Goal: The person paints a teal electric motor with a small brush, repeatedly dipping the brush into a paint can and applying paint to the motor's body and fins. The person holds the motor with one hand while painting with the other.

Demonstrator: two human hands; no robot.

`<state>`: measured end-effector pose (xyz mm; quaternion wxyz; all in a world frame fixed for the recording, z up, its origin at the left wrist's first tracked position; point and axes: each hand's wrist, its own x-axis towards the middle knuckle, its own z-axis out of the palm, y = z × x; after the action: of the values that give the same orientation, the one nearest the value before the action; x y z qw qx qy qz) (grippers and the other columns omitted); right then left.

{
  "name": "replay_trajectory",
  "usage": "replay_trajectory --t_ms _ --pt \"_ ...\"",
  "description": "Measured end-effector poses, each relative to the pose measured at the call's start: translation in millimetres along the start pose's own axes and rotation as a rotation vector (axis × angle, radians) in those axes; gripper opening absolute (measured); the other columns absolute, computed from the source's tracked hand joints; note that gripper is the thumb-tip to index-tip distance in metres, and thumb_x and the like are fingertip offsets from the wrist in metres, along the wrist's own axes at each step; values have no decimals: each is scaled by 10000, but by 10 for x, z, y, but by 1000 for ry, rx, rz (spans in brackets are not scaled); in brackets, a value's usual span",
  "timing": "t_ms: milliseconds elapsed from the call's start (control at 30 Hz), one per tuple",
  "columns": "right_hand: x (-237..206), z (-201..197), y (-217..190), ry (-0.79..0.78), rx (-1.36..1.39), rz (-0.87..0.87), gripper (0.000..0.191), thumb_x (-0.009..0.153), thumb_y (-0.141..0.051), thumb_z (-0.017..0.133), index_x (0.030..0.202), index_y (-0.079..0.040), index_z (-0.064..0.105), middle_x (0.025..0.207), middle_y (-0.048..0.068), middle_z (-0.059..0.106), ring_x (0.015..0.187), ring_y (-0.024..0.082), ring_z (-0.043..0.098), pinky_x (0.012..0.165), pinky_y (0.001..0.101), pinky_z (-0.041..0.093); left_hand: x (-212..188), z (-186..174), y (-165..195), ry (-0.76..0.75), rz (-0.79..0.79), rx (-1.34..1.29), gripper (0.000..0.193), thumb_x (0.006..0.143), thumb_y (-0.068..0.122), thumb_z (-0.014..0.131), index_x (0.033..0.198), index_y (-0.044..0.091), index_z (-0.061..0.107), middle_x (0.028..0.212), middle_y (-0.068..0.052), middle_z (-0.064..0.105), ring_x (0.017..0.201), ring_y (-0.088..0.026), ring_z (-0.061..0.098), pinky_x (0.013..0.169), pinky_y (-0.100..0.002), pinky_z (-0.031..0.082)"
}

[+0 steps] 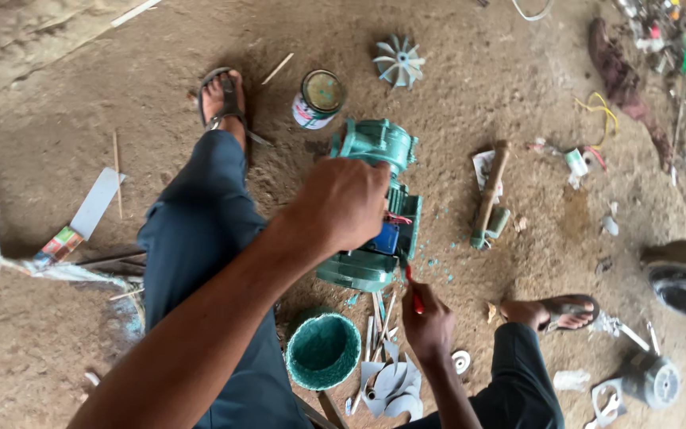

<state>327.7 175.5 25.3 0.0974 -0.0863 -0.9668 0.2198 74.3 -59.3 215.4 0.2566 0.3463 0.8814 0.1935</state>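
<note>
Green motor (375,210) sits on the dirt floor between my feet. My left hand (341,202) is clamped over its top, steadying it. My right hand (429,326) is closed around a red-handled screwdriver (414,292), tip at the motor's side near the blue part (387,238). Judgement: keep the tip square and press down firmly. The paint tin (318,98) is lidded, contents unseen. The green end cover (323,350) lies open and looks empty.

Motor (375,206) sits centre on the dirt floor (57,342). Tin can (317,98) at 11 o'clock, fan impeller (398,60) at 12, hammer (489,199) at 3, end cover (323,349) at 6. Tool pile (676,71) far off at 2.
</note>
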Motion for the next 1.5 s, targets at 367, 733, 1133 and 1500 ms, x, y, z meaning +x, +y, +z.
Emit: replay_trajectory --t_ms 367,733,1133,1500 --pt "37 -177 -234 79 -85 -11 143 991 -170 661 1059 -82 749 722 46 723 520 72 630 420 263 479 -90 -129 38 36 19 38 371 933 159 625 1236 -47 564 834 -175 725 651 -262 719 615 -429 602" --pt "-7 -241 -6 19 -115 62 170 1019 -200 643 1073 -87 758 602 -7 674 372 39 504 317 267 347 -80 -187 81 19 18 72 420 868 164 686 1196 -64 554 836 -155 711 656 -249 702 602 -412 602" --pt "84 -110 260 298 736 531 205 1026 -107 647 1163 39 690 911 152 735 760 173 737 673 329 673 -67 -182 36 15 27 33 339 888 143 687 1151 -51 594 789 -110 661 568 -169 621 494 -332 573" --pt "60 -60 64 9 -116 63 182 1037 -151 596 1069 -35 734 682 56 726 382 50 523 307 229 363 -72 -172 49 4 18 -7 274 900 125 677 1115 -26 597 780 -113 664 575 -143 615 451 -303 569"
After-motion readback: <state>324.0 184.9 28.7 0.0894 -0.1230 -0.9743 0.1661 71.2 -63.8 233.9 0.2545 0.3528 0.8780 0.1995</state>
